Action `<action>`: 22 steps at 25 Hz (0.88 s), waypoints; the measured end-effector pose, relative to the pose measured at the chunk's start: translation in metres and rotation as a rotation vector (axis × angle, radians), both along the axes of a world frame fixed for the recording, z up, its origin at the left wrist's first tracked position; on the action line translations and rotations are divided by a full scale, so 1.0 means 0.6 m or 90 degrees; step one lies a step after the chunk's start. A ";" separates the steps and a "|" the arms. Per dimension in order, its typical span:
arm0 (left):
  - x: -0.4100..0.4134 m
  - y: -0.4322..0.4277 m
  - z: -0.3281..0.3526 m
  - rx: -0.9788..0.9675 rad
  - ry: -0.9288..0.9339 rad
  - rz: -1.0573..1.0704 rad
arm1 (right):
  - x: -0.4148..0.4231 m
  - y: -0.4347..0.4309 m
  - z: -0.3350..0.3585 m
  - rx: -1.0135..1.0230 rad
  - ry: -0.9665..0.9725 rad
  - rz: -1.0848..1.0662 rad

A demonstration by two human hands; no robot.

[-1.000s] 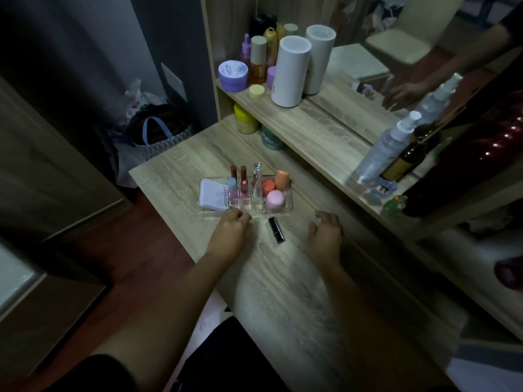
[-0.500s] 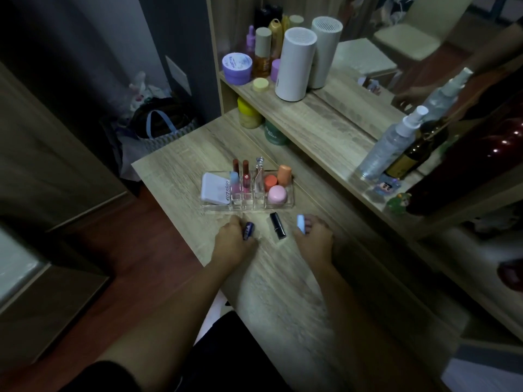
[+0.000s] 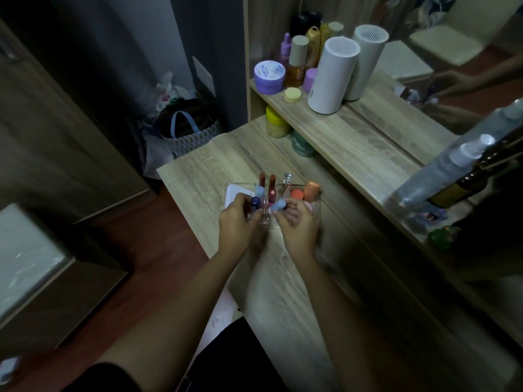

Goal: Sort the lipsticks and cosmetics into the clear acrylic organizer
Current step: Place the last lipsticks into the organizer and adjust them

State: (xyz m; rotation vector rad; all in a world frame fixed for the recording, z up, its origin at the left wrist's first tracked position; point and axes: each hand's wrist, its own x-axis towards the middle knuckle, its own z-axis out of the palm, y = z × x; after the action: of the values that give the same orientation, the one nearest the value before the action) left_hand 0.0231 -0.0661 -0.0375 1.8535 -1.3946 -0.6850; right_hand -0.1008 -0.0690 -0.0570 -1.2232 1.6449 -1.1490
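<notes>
The clear acrylic organizer (image 3: 318, 215) stands on the wooden desk (image 3: 283, 292). It holds two dark red lipsticks (image 3: 272, 184), a pale blue tube (image 3: 259, 190), a silver-topped item (image 3: 287, 176), orange sponges (image 3: 311, 190), a pink puff (image 3: 309, 206) and a white compact (image 3: 234, 193). My left hand (image 3: 240, 223) grips a dark blue lipstick (image 3: 255, 202) over the front slots. My right hand (image 3: 297, 226) grips a light blue lipstick (image 3: 278, 206) just beside it. Both hands cover the organizer's front edge. The black lipstick is out of sight.
A raised shelf (image 3: 353, 142) runs behind the desk with a white cylinder (image 3: 331, 77), a purple jar (image 3: 268, 75), bottles and a clear spray bottle (image 3: 441, 171). A mirror stands behind it. Yellow and green jars sit under the shelf. A woven bag (image 3: 186, 131) lies on the floor at left.
Both hands lifted from the desk with a lipstick each and moved forward over the organizer's front slots. The black lipstick that lay between them is now hidden.
</notes>
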 end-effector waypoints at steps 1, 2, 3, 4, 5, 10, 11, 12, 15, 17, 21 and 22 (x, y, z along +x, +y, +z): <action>0.000 -0.002 -0.004 0.000 -0.010 -0.006 | 0.004 -0.001 -0.002 -0.007 0.016 0.002; 0.001 -0.004 -0.010 0.002 -0.014 -0.010 | 0.007 -0.002 -0.005 -0.011 0.035 0.005; 0.001 -0.005 -0.015 0.005 -0.016 -0.016 | 0.009 -0.003 -0.008 -0.011 0.052 0.010; 0.001 -0.005 -0.020 0.007 -0.019 -0.024 | 0.010 -0.004 -0.013 -0.013 0.062 0.017; 0.002 -0.005 -0.025 0.010 -0.025 -0.033 | 0.012 -0.004 -0.018 -0.015 0.069 0.023; 0.006 -0.013 -0.046 0.017 -0.075 -0.073 | 0.022 -0.003 -0.034 -0.002 0.125 0.015; 0.005 -0.014 -0.048 0.018 -0.084 -0.083 | 0.023 -0.003 -0.035 0.001 0.126 0.015; 0.005 -0.014 -0.050 0.017 -0.091 -0.092 | 0.024 -0.003 -0.034 -0.002 0.127 0.015; 0.007 -0.016 -0.051 0.011 -0.101 -0.106 | 0.023 -0.001 -0.029 -0.015 0.149 0.025; 0.012 -0.013 -0.050 0.006 -0.111 -0.105 | 0.018 0.005 -0.024 -0.003 0.164 0.028; 0.015 0.011 -0.055 0.010 -0.085 -0.085 | -0.014 0.035 -0.032 0.042 0.175 -0.036; 0.014 0.022 -0.060 0.009 -0.077 -0.092 | -0.023 0.044 -0.036 0.052 0.179 -0.062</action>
State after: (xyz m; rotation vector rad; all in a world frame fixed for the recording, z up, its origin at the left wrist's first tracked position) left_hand 0.0312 -0.0531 -0.0733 1.8452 -1.6172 -0.6647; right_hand -0.1146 -0.0424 -0.0784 -1.3112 1.9584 -0.9909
